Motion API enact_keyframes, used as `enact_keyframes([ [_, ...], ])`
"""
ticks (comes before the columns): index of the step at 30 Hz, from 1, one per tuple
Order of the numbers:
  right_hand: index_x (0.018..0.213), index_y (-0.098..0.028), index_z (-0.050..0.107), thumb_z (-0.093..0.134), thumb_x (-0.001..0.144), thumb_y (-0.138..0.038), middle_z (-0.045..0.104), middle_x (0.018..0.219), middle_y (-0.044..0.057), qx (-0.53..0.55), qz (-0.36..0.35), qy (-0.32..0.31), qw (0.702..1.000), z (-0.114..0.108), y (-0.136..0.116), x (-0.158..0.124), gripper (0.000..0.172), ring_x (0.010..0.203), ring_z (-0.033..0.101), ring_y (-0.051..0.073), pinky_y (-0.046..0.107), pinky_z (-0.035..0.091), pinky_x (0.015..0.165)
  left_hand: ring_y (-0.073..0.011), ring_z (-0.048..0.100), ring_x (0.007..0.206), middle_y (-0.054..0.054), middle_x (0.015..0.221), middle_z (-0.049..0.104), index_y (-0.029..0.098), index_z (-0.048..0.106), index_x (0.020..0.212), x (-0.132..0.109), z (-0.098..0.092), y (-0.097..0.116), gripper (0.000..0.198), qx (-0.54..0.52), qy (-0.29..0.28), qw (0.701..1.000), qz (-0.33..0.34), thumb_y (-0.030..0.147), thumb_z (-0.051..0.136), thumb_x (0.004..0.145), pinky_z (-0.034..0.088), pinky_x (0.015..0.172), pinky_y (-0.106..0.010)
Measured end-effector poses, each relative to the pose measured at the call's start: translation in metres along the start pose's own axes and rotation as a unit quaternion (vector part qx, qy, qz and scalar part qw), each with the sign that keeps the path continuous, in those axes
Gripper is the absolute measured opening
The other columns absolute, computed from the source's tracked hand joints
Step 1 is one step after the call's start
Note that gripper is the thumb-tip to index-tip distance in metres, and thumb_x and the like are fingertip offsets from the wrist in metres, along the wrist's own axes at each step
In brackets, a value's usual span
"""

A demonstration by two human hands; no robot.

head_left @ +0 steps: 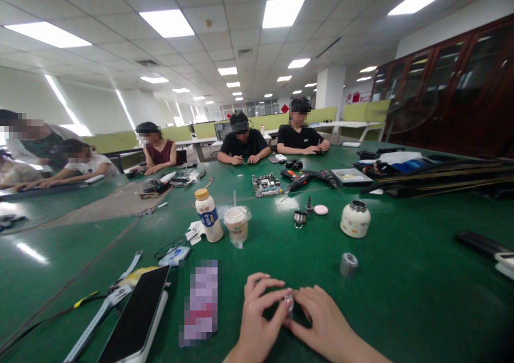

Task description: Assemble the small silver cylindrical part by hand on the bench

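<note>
Low in the head view, my left hand [259, 307] and my right hand [321, 320] meet over the green table. Between their fingertips is a small silvery metal part [289, 302], mostly hidden by the fingers. Both hands are closed on it, with the left thumb and forefinger pinching its top. A short grey metal cylinder [349, 266] stands to the right of my right hand. Behind that is a cream flask body [355, 221] with its mouth uncovered. Farther off are a small metal cup-like piece [299, 219], a dark pointed piece [309, 206] and a pale pink disc [321, 209].
Left of my hands lie a blurred purple packet [203, 301] and a black-screened tablet [136, 309]. A capped bottle [209, 218] and a drink cup with straw [236, 224] stand ahead. Beyond are a circuit board [267, 185], power drills [307, 180] and several seated people.
</note>
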State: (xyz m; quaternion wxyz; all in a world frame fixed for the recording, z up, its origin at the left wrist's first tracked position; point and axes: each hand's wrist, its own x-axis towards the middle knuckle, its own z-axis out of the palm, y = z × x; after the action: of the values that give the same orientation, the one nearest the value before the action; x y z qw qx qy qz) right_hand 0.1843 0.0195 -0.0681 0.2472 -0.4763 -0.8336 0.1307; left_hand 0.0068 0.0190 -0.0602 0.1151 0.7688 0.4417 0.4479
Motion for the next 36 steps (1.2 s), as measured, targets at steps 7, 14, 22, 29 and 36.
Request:
enact_keyframes([
  [7, 0.091, -0.023, 0.060, 0.065, 0.083, -0.035, 0.065, 0.085, 0.000, 0.003, -0.004, -0.001, 1.000, 0.003, 0.003, -0.001, 0.015, 0.079, 0.058, 0.019, 0.030, 0.033, 0.072, -0.0262, 0.050, 0.110, -0.007, 0.115, 0.064, 0.030, 0.064, 0.119, -0.002, -0.003, 0.002, 0.035, 0.006, -0.009, 1.000, 0.019, 0.019, 0.059, 0.086, 0.046, 0.094, -0.047],
  [14, 0.094, -0.024, 0.061, 0.065, 0.082, -0.035, 0.066, 0.085, 0.000, 0.003, -0.001, 0.002, 1.000, 0.001, 0.002, 0.000, 0.017, 0.078, 0.058, 0.019, 0.030, 0.034, 0.074, -0.0252, 0.058, 0.093, -0.003, 0.087, 0.072, 0.025, 0.056, 0.121, -0.005, 0.001, 0.008, 0.046, 0.013, 0.065, 0.998, -0.017, 0.015, 0.066, 0.077, 0.049, 0.083, -0.043],
  [22, 0.090, -0.023, 0.061, 0.067, 0.081, -0.033, 0.065, 0.082, -0.001, -0.003, -0.001, 0.006, 1.000, 0.002, 0.002, 0.000, 0.015, 0.075, 0.058, 0.018, 0.030, 0.035, 0.075, -0.0222, 0.064, 0.095, 0.001, 0.086, 0.076, 0.026, 0.057, 0.112, -0.004, 0.006, 0.007, 0.036, 0.003, 0.074, 0.997, -0.006, 0.015, 0.067, 0.079, 0.049, 0.085, -0.039],
  [29, 0.092, -0.023, 0.061, 0.067, 0.081, -0.037, 0.065, 0.083, 0.000, 0.005, -0.005, 0.012, 1.000, 0.001, 0.002, -0.001, 0.019, 0.077, 0.058, 0.019, 0.030, 0.035, 0.074, -0.0246, 0.066, 0.101, -0.003, 0.098, 0.075, 0.025, 0.060, 0.108, -0.004, 0.007, -0.011, 0.025, 0.021, 0.118, 0.991, -0.066, 0.025, 0.064, 0.084, 0.048, 0.089, -0.043],
  [36, 0.094, -0.023, 0.062, 0.066, 0.082, -0.039, 0.064, 0.082, 0.000, 0.013, -0.002, 0.010, 1.000, 0.001, 0.001, 0.000, 0.020, 0.076, 0.057, 0.019, 0.031, 0.035, 0.076, -0.0295, 0.065, 0.105, -0.005, 0.098, 0.075, 0.025, 0.064, 0.106, 0.002, 0.008, -0.036, 0.027, 0.066, 0.017, 0.991, -0.112, 0.020, 0.068, 0.080, 0.048, 0.089, -0.052],
])
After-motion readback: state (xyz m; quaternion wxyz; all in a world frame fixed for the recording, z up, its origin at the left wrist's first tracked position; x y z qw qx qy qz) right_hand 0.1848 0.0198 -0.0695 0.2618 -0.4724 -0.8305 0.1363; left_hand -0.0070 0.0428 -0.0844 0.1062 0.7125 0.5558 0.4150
